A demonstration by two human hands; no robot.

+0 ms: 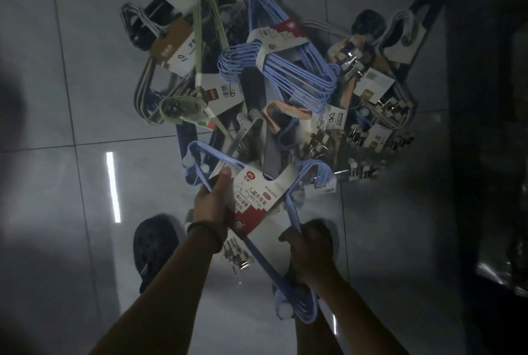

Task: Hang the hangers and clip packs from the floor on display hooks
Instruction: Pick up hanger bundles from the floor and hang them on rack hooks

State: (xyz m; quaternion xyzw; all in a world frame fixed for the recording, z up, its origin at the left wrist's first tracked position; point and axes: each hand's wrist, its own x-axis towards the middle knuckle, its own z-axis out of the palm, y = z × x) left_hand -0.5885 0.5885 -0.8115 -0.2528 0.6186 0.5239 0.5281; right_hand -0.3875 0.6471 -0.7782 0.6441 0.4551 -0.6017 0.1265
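A bundle of blue hangers (pixel 285 277) with a white and red card label (pixel 257 197) is lifted above the floor in the head view. My left hand (pixel 213 200) grips its upper left side by the label. My right hand (pixel 310 251) is closed around the lower blue bars. Beyond it, a pile of hanger packs (pixel 257 68) lies on the tiles: another blue bundle (pixel 288 74), a green bundle (pixel 200 48), black and grey ones. Clip packs (pixel 368 88) with metal clips lie at the pile's right side.
The floor is glossy grey tile (pixel 71 83) with a bright light reflection (pixel 113 186). A dark shoe (pixel 155 246) stands under my left forearm. A dark shelf or fixture (pixel 485 126) fills the right edge. The scene is dim.
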